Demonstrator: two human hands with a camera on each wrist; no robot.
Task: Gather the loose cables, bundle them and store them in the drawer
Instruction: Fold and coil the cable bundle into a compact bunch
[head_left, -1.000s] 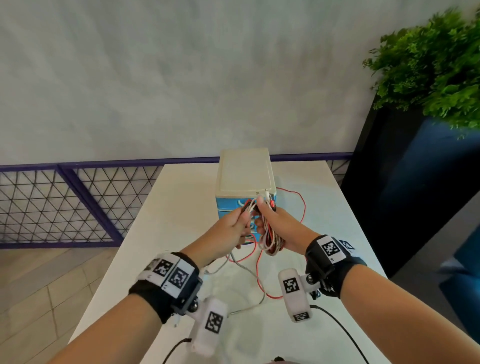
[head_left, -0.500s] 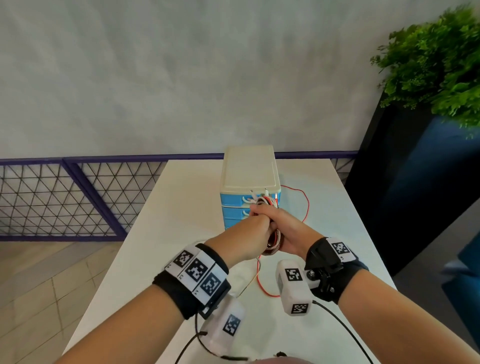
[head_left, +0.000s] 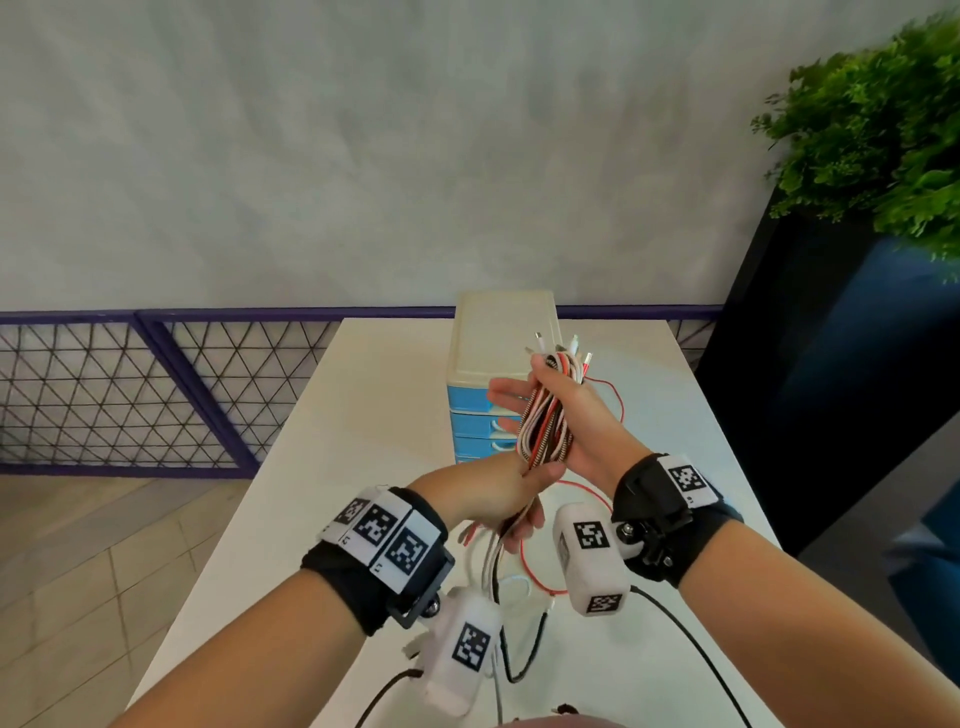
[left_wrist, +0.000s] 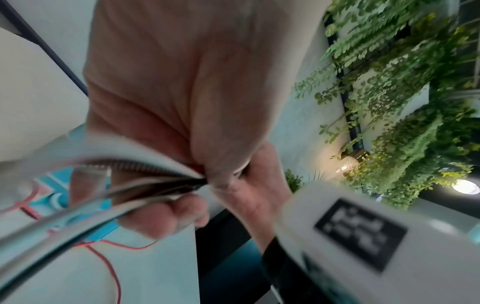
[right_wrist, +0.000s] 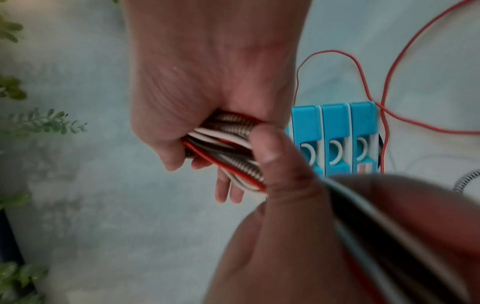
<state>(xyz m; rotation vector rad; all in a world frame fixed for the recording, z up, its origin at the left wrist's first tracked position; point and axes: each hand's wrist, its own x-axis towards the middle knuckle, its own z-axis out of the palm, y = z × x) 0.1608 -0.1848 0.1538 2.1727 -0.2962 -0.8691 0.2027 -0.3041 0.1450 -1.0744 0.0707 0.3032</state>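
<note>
A bundle of red, white and braided cables (head_left: 546, 415) stands upright in my right hand (head_left: 566, 410), which grips it in front of the drawer unit (head_left: 501, 338); connector ends stick out on top. My left hand (head_left: 511, 499) holds the cables' trailing lengths just below the bundle. In the right wrist view the cable bundle (right_wrist: 228, 148) lies across the right palm (right_wrist: 197, 98) with fingers curled round it. In the left wrist view blurred cable strands (left_wrist: 130, 181) run into the left hand's grip (left_wrist: 207, 176). The small unit's blue drawers (right_wrist: 335, 139) are all closed.
The white table (head_left: 363, 426) carries a loose thin red wire (head_left: 613, 395) to the right of the drawer unit and cable tails hanging near my wrists. A dark planter with green foliage (head_left: 872, 119) stands at the right. A purple mesh railing (head_left: 156, 389) runs behind the table.
My right hand has lifted and turned the bundle upright with its connector ends showing. My left hand has slid down from the bundle to the trailing cable lengths.
</note>
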